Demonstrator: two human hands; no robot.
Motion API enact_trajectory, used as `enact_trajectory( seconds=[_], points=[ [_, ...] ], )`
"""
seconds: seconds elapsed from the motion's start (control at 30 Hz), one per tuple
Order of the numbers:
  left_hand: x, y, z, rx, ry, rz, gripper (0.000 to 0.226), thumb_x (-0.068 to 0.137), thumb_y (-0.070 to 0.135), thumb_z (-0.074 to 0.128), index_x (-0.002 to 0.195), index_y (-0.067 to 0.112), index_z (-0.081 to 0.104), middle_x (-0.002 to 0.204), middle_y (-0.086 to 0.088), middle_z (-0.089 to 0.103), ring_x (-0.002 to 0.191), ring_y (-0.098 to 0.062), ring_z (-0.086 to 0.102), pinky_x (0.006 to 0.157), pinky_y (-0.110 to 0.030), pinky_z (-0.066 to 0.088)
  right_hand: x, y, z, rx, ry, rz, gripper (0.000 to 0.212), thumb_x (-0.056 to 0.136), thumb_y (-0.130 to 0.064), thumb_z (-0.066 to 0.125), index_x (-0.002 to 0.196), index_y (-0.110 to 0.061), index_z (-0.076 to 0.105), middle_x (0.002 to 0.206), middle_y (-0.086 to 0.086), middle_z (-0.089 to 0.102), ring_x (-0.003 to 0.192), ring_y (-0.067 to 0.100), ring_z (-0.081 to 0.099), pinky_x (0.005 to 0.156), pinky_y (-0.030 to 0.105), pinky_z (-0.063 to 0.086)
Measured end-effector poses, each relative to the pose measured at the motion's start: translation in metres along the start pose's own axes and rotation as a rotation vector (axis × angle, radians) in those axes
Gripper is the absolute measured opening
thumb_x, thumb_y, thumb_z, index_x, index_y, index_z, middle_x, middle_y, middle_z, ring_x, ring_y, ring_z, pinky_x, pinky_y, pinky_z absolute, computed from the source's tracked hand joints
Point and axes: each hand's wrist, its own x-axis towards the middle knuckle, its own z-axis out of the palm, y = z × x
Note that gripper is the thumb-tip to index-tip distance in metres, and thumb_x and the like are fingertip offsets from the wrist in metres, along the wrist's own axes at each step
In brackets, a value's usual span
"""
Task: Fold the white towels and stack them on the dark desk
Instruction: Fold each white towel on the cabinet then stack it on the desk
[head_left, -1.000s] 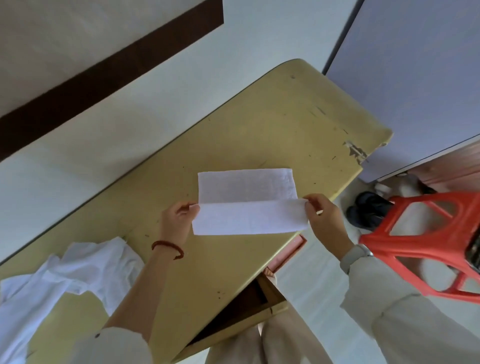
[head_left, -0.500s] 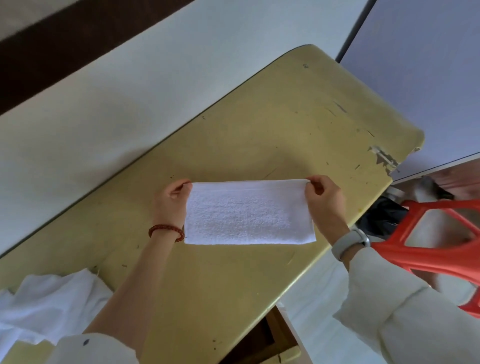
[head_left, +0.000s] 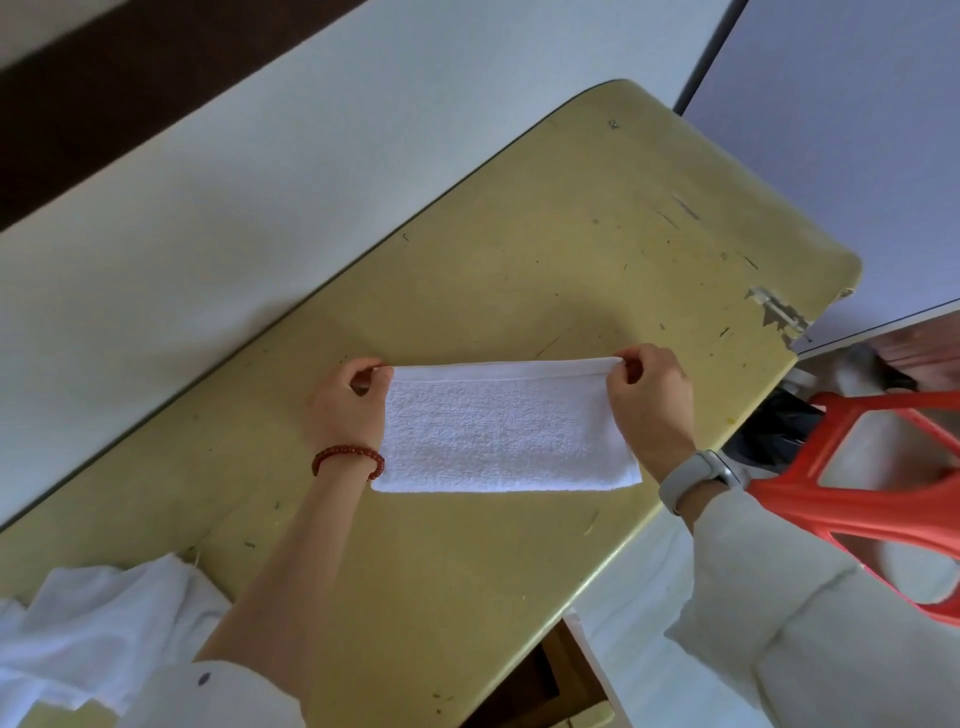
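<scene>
A white towel (head_left: 498, 431), folded in half into a long strip, lies flat on the yellowish desk (head_left: 571, 249). My left hand (head_left: 353, 405) pinches its far left corner between thumb and fingers. My right hand (head_left: 649, 395) pinches its far right corner the same way. Both hands hold the far, doubled edge down near the desk surface. A heap of unfolded white towels (head_left: 93, 634) lies at the desk's near left end.
A white wall (head_left: 260, 182) runs along the desk's far side. A red plastic stool (head_left: 857, 488) stands off the desk's right end, beside dark shoes (head_left: 774, 431) on the floor. An open drawer (head_left: 545, 691) shows under the near edge.
The near half of the towel, lifted by both hands a second ago, has been carried over onto the far half. The towel now lies flat as a doubled strip.
</scene>
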Motion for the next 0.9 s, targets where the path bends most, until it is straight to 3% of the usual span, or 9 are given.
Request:
enact_trajectory(
  seconds=[0.1, 0.23, 0.33, 0.43, 0.53, 0.63, 0.77, 0.9],
  points=[
    [-0.005, 0.003, 0.001, 0.131, 0.05, 0.1, 0.024, 0.088, 0.024, 0.055, 0.109, 0.014, 0.062, 0.107, -0.009, 0.057, 0.098, -0.027, 0.054, 0.08, -0.034, 0.043, -0.005, -0.004, -0.003, -0.027, 0.021, -0.026, 0.03, 0.09, -0.008, 0.045, 0.118, -0.004, 0.055, 0.117, 0.015, 0.05, 0.095, 0.025, 0.053, 0.077, 0.031, 0.043],
    [-0.033, 0.005, 0.002, 0.382, 0.053, 0.557, 0.035, 0.089, 0.023, 0.037, 0.113, 0.009, 0.058, 0.115, -0.013, 0.058, 0.1, -0.035, 0.054, 0.083, -0.043, 0.044, -0.031, -0.007, 0.002, -0.273, 0.225, -0.445, 0.037, 0.083, -0.01, 0.037, 0.11, -0.002, 0.061, 0.108, 0.019, 0.06, 0.102, 0.031, 0.052, 0.085, 0.045, 0.046],
    [-0.059, 0.002, 0.022, 0.504, -0.096, 0.731, 0.041, 0.092, 0.025, 0.03, 0.122, 0.01, 0.054, 0.128, -0.012, 0.056, 0.12, -0.032, 0.05, 0.099, -0.048, 0.039, -0.058, -0.003, 0.028, -0.432, 0.092, -0.644, 0.046, 0.078, -0.006, 0.035, 0.118, -0.002, 0.057, 0.123, 0.019, 0.057, 0.122, 0.031, 0.042, 0.103, 0.053, 0.036],
    [-0.068, -0.009, 0.041, 0.631, -0.175, 0.71, 0.044, 0.097, 0.035, 0.018, 0.134, 0.019, 0.036, 0.142, -0.011, 0.042, 0.134, -0.03, 0.032, 0.11, -0.053, 0.018, -0.066, 0.005, 0.051, -0.571, -0.027, -0.605, 0.046, 0.085, -0.015, 0.032, 0.127, -0.006, 0.049, 0.136, 0.021, 0.047, 0.13, 0.036, 0.037, 0.103, 0.057, 0.034],
    [-0.064, -0.019, 0.047, 0.709, -0.192, 0.682, 0.049, 0.092, 0.041, 0.024, 0.139, 0.026, 0.028, 0.147, -0.008, 0.034, 0.137, -0.031, 0.023, 0.109, -0.06, 0.008, -0.06, 0.018, 0.05, -0.579, -0.046, -0.517, 0.049, 0.09, -0.031, 0.029, 0.136, -0.019, 0.042, 0.145, 0.016, 0.037, 0.135, 0.033, 0.025, 0.11, 0.049, 0.02],
    [-0.062, -0.018, 0.046, 0.759, -0.206, 0.662, 0.052, 0.091, 0.046, 0.023, 0.14, 0.029, 0.024, 0.15, -0.005, 0.029, 0.138, -0.032, 0.023, 0.107, -0.064, 0.009, -0.057, 0.029, 0.044, -0.58, -0.04, -0.5, 0.05, 0.092, -0.038, 0.026, 0.14, -0.023, 0.035, 0.148, 0.015, 0.031, 0.136, 0.033, 0.021, 0.113, 0.042, 0.012],
    [-0.062, -0.015, 0.043, 0.738, -0.237, 0.647, 0.053, 0.091, 0.046, 0.024, 0.141, 0.029, 0.024, 0.151, -0.001, 0.021, 0.139, -0.031, 0.022, 0.106, -0.063, 0.008, -0.054, 0.033, 0.041, -0.59, -0.046, -0.444, 0.051, 0.094, -0.038, 0.022, 0.141, -0.02, 0.031, 0.149, 0.018, 0.027, 0.138, 0.033, 0.024, 0.112, 0.042, 0.009],
    [-0.059, -0.013, 0.028, 0.622, -0.176, 0.585, 0.044, 0.089, 0.033, 0.031, 0.127, 0.018, 0.048, 0.141, -0.013, 0.042, 0.131, -0.033, 0.038, 0.1, -0.065, 0.023, -0.053, 0.031, 0.032, -0.543, -0.057, -0.454, 0.049, 0.093, -0.032, 0.026, 0.138, -0.014, 0.036, 0.147, 0.021, 0.031, 0.137, 0.034, 0.027, 0.114, 0.045, 0.011]
  ],
)
